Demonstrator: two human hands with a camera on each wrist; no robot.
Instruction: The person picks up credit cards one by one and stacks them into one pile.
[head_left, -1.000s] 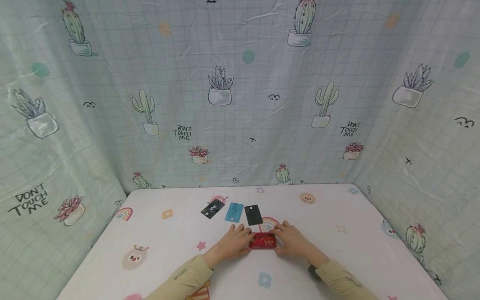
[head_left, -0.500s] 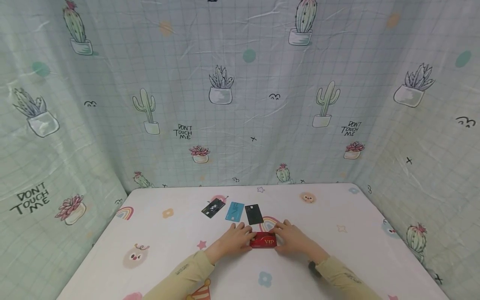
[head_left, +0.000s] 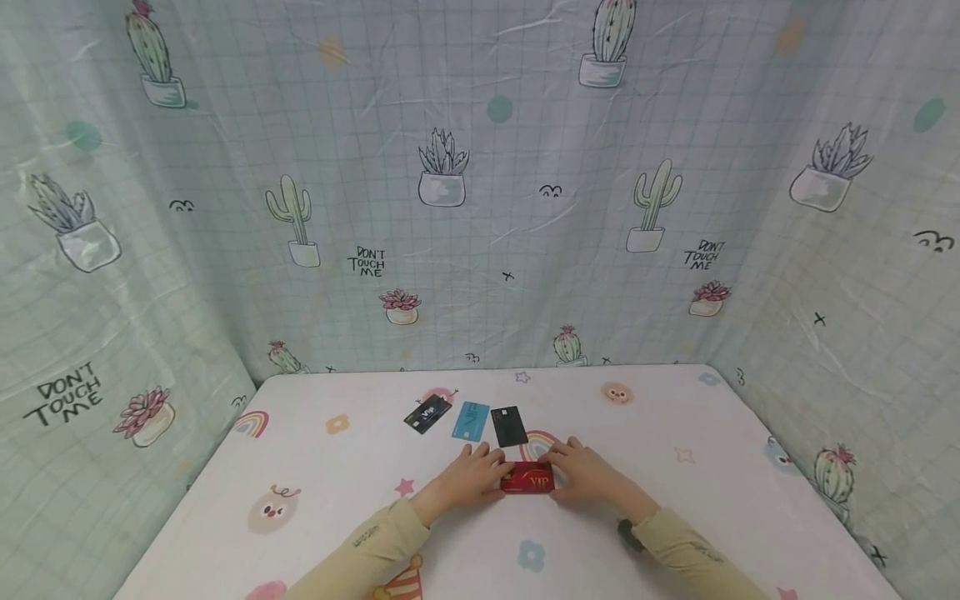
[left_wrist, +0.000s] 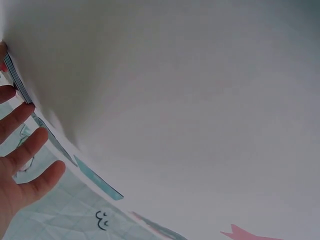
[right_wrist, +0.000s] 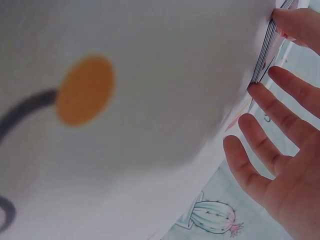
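Observation:
A small stack of cards (head_left: 528, 478) lies on the table in front of the person, its top card red with gold "VIP" lettering. My left hand (head_left: 467, 477) grips the left end of the stack, thumb at the near corner and a finger at the far edge. At the right end, my right hand (head_left: 587, 477) holds it the same way. Both wrist views catch the layered edge of the card stack (left_wrist: 19, 80), with the other fingers of the left hand (left_wrist: 25, 165) and right hand (right_wrist: 280, 145) spread beyond it.
Past the hands lie three separate cards: a black VIP card (head_left: 428, 414), a light blue card (head_left: 471, 422) and a plain black card (head_left: 509, 426). A patterned white cloth (head_left: 330, 483) covers the table. Cactus-print curtains (head_left: 480, 233) enclose its back and sides.

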